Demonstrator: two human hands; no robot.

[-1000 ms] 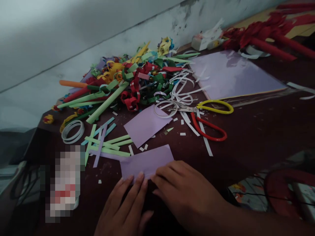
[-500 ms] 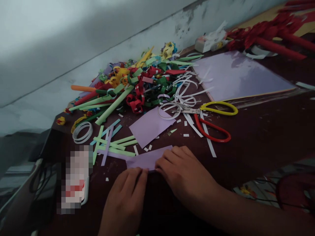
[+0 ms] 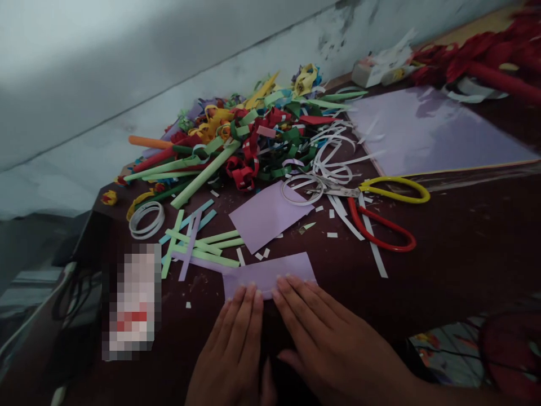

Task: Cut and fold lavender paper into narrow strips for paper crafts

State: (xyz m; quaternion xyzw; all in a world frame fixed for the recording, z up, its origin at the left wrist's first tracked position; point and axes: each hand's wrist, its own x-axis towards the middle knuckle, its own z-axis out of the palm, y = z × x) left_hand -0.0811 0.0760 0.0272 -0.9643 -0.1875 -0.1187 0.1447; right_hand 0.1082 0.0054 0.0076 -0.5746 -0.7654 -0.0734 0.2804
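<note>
A purple sheet of paper (image 3: pixel 270 272) lies on the dark table in front of me, its near edge under my fingers. My left hand (image 3: pixel 234 344) rests flat with straight fingers, tips on the sheet's near left part. My right hand (image 3: pixel 325 332) presses its outstretched fingers on the near right part. Just beyond lies a second purple paper piece (image 3: pixel 268 217), with a clear ring (image 3: pixel 302 202) partly over its corner. Scissors (image 3: pixel 393 214) with one yellow and one red handle lie spread apart to the right.
A heap of coloured paper strips and curls (image 3: pixel 236 141) lies along the wall. Cut green strips (image 3: pixel 198 243) and a roll of tape (image 3: pixel 147 220) are on the left, near a blurred-out object (image 3: pixel 134 304). A stack of purple sheets (image 3: pixel 439 135) lies at the back right.
My fingers were bent, pinching the paper's near edge; now they are stretched out and lie flat on it. The view has shifted slightly, moving the scene to the right.
</note>
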